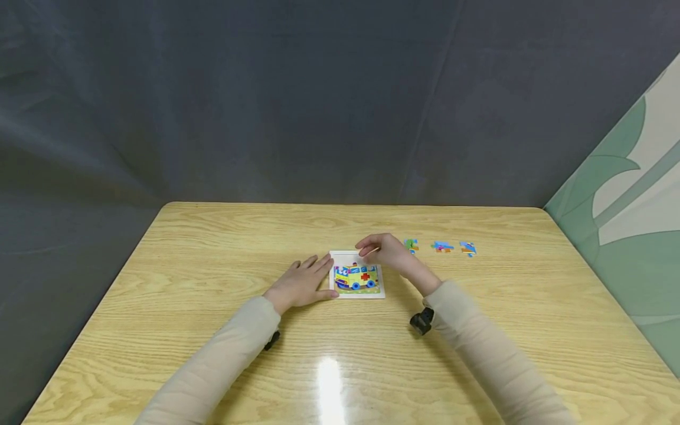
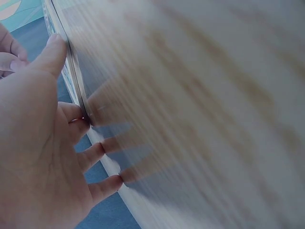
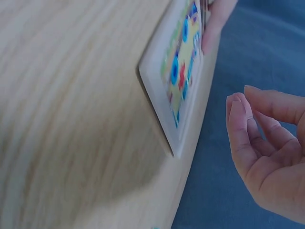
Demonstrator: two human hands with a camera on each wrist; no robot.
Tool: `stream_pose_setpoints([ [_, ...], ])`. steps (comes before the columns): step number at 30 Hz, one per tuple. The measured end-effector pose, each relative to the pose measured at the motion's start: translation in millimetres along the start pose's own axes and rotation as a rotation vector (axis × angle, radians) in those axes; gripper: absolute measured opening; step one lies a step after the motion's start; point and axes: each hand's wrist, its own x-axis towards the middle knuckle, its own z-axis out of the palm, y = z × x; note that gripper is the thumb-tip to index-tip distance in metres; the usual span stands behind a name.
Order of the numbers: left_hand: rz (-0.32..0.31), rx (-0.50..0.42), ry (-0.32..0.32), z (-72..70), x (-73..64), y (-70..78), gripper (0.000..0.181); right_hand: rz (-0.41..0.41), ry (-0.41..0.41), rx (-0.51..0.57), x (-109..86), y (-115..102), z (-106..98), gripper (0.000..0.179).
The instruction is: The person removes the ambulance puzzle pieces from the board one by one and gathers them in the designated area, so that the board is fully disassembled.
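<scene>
A white puzzle tray (image 1: 357, 297) lies on the table, its lower part filled with a yellow ambulance picture (image 1: 357, 277) and a pale strip along its far side. Against the tray's left edge rests my left hand (image 1: 304, 284), fingers spread and thumb at the near left corner. My right hand (image 1: 390, 254) hovers over the far right part of the tray. In the right wrist view its fingers (image 3: 238, 126) are loosely bent, thumb close to the fingertips, and no piece shows between them.
Three loose puzzle pieces lie right of the tray: a green and blue one (image 1: 411, 243) beside my right hand, a blue and pink one (image 1: 442, 247), and a blue and orange one (image 1: 468, 248). A dark curtain (image 1: 319, 118) hangs behind the wooden table (image 1: 212, 254).
</scene>
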Motion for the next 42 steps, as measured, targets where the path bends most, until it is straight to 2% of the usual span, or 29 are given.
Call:
stream_pose_setpoints([
  [9, 0.004, -0.002, -0.006, -0.1, 0.4, 0.1, 0.081, -0.012, -0.043, -0.049, 4.7, -4, 19, 0.029],
  [17, 0.004, 0.007, -0.006, 0.3, 0.3, -0.1, 0.080, -0.048, -0.081, -0.109, 6.7, -5, 28, 0.033],
  [42, 0.019, -0.012, 0.007, -0.9, -1.0, -0.1, 0.078, -0.087, -0.133, -0.310, 10.4, -11, 40, 0.032],
])
